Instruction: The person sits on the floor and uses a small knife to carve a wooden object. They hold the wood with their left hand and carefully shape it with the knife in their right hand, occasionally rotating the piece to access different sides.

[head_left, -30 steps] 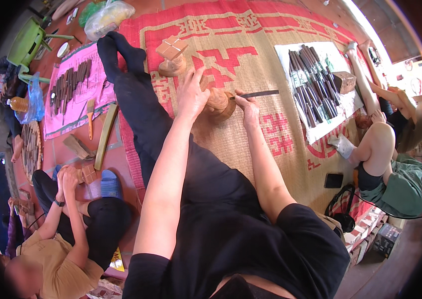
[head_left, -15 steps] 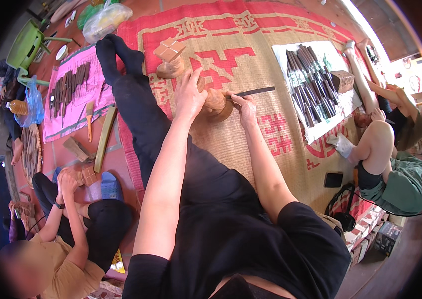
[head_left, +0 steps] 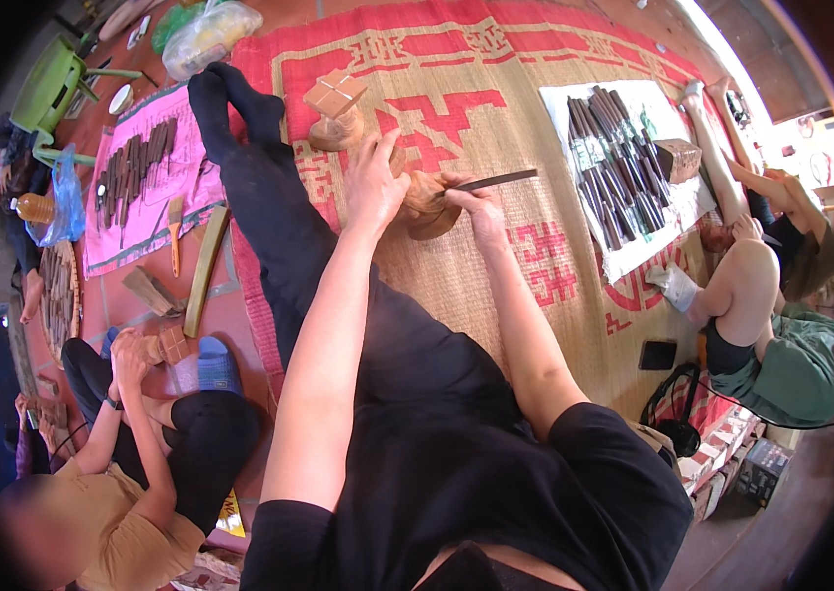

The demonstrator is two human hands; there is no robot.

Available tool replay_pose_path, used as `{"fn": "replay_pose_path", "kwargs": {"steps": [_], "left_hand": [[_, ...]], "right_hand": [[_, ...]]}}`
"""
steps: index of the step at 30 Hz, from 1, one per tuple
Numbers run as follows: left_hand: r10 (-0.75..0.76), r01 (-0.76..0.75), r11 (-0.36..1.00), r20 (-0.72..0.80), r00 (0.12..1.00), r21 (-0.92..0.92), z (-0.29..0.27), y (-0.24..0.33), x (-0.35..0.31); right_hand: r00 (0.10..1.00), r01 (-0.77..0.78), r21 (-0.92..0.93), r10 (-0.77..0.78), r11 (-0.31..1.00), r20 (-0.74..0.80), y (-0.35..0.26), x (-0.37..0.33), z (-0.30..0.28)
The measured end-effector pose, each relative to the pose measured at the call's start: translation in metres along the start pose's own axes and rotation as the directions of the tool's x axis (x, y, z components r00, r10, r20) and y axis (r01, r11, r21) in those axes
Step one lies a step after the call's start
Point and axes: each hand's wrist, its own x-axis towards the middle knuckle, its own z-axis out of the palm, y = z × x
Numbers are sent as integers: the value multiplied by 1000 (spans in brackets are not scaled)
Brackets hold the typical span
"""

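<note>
My left hand (head_left: pixel 375 191) is closed around the left side of a brown wooden carving (head_left: pixel 427 222) resting on the woven mat. In my right hand (head_left: pixel 479 211) is a slim, dark, flat file (head_left: pixel 508 180), pinched between thumb and fingers. One end of the file lies against the carving's right side; the other sticks out to the right. The carving's finer shape is partly hidden by my fingers. Just beyond my left hand stands another wooden carving (head_left: pixel 336 126) with a square block top marked by pale crossing lines.
Dark-handled carving tools (head_left: pixel 616 163) lie on a white cloth to the right, beside a wooden block (head_left: pixel 678 160). More tools (head_left: pixel 131 177) cover a pink cloth at left, near a brush (head_left: pixel 176 241). One person sits at lower left holding a wooden piece (head_left: pixel 173 343); others sit at right.
My right hand has shifted slightly left, pushing the file farther across the carving and tilting it a little. My left hand stays nearly in place.
</note>
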Motion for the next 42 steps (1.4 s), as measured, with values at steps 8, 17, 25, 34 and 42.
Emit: {"fn": "replay_pose_path", "kwargs": {"steps": [8, 17, 25, 34, 42], "left_hand": [[-7, 7, 1000, -5, 1000, -5, 2, 0, -1], [7, -7, 1000, -11, 1000, 18, 4, 2, -2], [-6, 6, 1000, 12, 1000, 4, 3, 1, 0], [-21, 20, 1000, 8, 1000, 13, 2, 0, -2], [-5, 6, 999, -10, 1000, 31, 2, 0, -1]], "right_hand": [[984, -100, 130, 117, 987, -136, 10, 11, -15], [989, -52, 78, 62, 996, -137, 9, 6, -15], [998, -19, -73, 15, 997, -60, 11, 5, -12], [1000, -12, -61, 11, 998, -10, -8, -8, 4], [996, 29, -202, -46, 979, -81, -12, 3, 6]]}}
